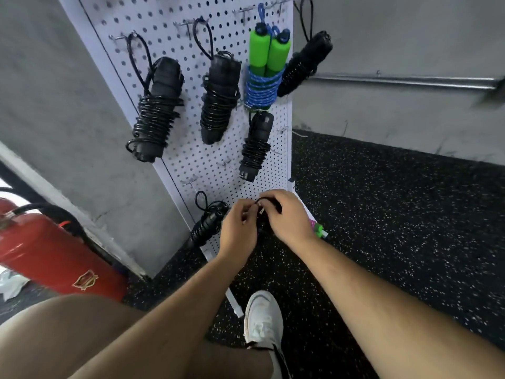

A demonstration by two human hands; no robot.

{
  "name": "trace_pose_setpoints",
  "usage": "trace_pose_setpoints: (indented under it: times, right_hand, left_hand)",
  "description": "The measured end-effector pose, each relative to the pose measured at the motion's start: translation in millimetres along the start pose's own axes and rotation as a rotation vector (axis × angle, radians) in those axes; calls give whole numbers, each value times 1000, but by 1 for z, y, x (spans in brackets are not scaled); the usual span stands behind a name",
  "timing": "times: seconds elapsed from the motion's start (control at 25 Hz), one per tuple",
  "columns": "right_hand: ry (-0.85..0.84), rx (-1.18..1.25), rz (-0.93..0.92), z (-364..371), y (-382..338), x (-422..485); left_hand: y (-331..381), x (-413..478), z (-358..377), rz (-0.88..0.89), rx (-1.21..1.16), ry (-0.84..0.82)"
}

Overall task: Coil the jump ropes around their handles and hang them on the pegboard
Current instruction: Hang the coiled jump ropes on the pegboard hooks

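Note:
A white pegboard (175, 28) stands against the grey wall. Several coiled black jump ropes hang on its hooks, one at upper left (157, 110), one beside it (218, 97), a smaller one lower (255, 146) and one near the bottom (206, 224). A green-handled rope with blue cord (266, 67) hangs at upper right. Low on the board, my left hand (237, 231) and my right hand (284, 217) hold a black jump rope (269, 201) between them, fingers curled around it. Most of that rope is hidden by my hands.
Another black coiled rope (306, 64) hangs off the board's right edge. A red fire extinguisher (52, 255) lies at the left. A green and pink object (317, 228) lies on the speckled black floor (396, 214). My white shoe (263, 318) stands below.

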State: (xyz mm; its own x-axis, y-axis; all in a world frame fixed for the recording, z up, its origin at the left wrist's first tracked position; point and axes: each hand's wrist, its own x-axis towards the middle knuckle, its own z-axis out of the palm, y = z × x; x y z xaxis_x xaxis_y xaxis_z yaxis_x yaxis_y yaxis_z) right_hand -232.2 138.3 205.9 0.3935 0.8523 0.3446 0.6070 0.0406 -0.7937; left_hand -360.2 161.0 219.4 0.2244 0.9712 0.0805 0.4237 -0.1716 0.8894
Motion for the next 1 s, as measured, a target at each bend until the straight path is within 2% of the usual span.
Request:
trace_pose_setpoints:
  times: [0.16, 0.32, 0.48, 0.8, 1.0]
  right_hand:
    - [80, 153, 49, -2, -14, 16]
    - [139, 266, 49, -1, -29, 23]
    - [102, 228, 34, 1, -39, 29]
    - [30, 194, 142, 5, -45, 51]
    - [11, 152, 151, 17, -38, 58]
  left_hand:
    - [16, 3, -11, 133, 70, 85]
    - [27, 11, -21, 165, 107, 149]
    - [29, 15, -29, 159, 154, 184]
    - [30, 39, -26, 92, 168, 211]
    - [20, 54, -21, 38, 201, 178]
